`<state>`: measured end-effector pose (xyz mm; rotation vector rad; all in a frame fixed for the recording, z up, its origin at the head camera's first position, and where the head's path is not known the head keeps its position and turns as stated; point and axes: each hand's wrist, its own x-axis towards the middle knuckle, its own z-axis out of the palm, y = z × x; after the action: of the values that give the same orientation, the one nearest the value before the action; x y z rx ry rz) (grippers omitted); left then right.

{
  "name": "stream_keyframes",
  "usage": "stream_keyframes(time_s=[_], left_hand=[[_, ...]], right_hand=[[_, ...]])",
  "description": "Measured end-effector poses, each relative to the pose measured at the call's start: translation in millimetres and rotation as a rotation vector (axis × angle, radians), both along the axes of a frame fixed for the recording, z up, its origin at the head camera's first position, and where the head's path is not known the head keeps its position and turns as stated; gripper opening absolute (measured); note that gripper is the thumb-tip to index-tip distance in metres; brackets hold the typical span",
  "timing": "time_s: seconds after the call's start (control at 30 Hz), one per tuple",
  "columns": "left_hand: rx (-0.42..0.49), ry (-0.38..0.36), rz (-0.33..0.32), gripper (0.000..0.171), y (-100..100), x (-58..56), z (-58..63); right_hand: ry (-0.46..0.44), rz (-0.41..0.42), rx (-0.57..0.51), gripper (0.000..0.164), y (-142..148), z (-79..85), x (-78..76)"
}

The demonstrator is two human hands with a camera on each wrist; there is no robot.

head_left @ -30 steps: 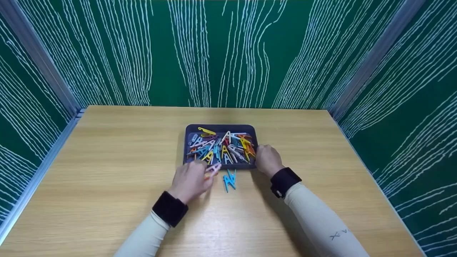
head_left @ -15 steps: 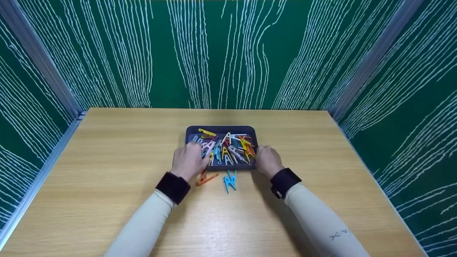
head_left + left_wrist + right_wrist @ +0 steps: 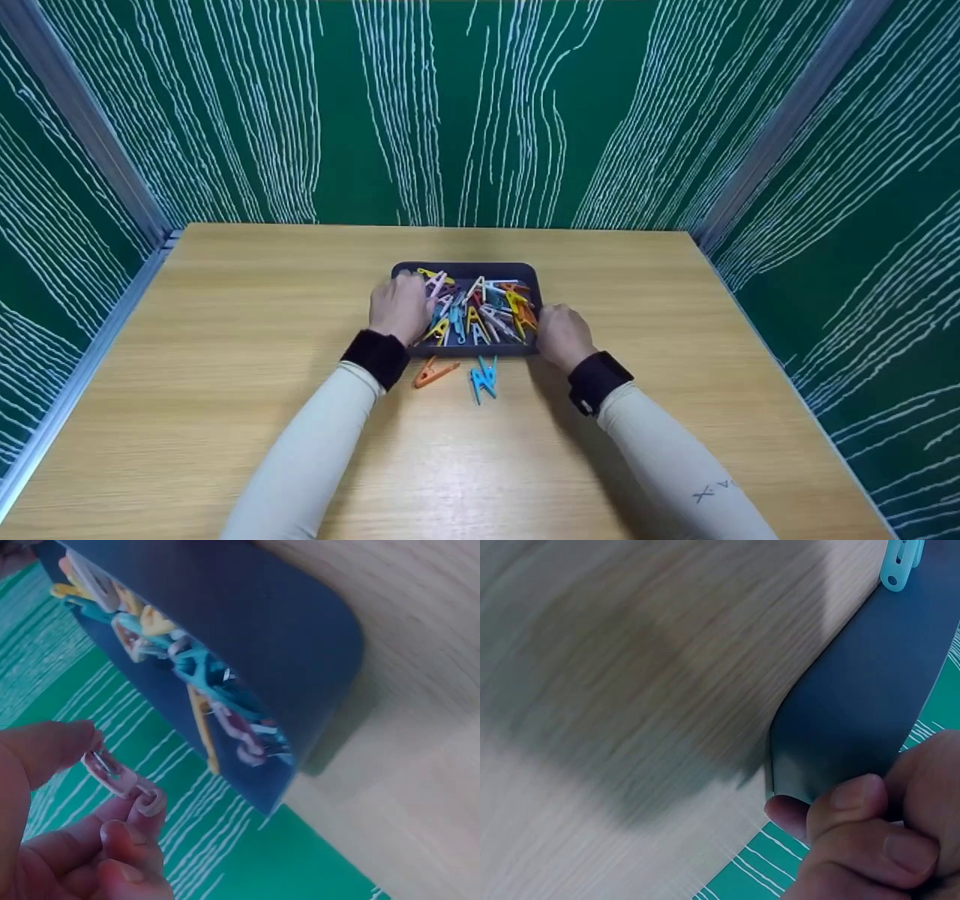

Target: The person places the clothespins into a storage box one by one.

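A dark tray (image 3: pixel 480 349) holds a heap of clothes pegs (image 3: pixel 474 319) in many colours. Above its left side, my left hand (image 3: pixel 401 306) pinches a pink clothes peg (image 3: pixel 120 778) between thumb and fingers; the peg is off the heap. At the tray's right side my right hand (image 3: pixel 564 335) grips the wall, its fingers (image 3: pixel 847 799) curled at the corner in the right wrist view. On the table in front of the tray lie an orange peg (image 3: pixel 433 373) and a light blue peg (image 3: pixel 483 380), apart from each other. My left hand hides the tray's left edge.
The wooden table (image 3: pixel 225 360) extends around the tray on every side. Green walls with white wavy lines (image 3: pixel 480 112) stand behind it and at both sides, joined by grey metal posts (image 3: pixel 787 112).
My left hand has moved from the tray's front edge to above its left back part, carrying the pink peg. The orange peg on the table has come into full view. My right hand stays put.
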<state>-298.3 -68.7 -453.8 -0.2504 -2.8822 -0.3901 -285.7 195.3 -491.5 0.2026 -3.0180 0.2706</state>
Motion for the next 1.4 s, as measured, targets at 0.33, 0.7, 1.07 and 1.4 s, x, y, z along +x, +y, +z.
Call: stream_keyframes(time_s=[0.33, 0.7, 1.07, 1.4], left_hand=[[0.009, 0.049, 0.010, 0.044, -2.1, -3.6, -16.0], [0.113, 0.135, -0.120, 0.026, -0.6, 47.3, -26.4], [-0.055, 0.114, -0.194, 0.027, 6.4, 82.8, -47.5], [-0.079, 0.084, -0.300, 0.008, 9.8, 82.8, -53.8]], right_hand=[[-0.035, -0.006, 0.019, 0.017, -1.5, -1.1, -0.8], [-0.063, -0.025, 0.037, 0.019, -2.2, 1.1, -2.8], [0.006, 0.005, 0.026, 0.015, -1.8, -2.2, -1.7], [-0.009, -0.007, 0.023, 0.016, -1.0, -2.2, -2.6]])
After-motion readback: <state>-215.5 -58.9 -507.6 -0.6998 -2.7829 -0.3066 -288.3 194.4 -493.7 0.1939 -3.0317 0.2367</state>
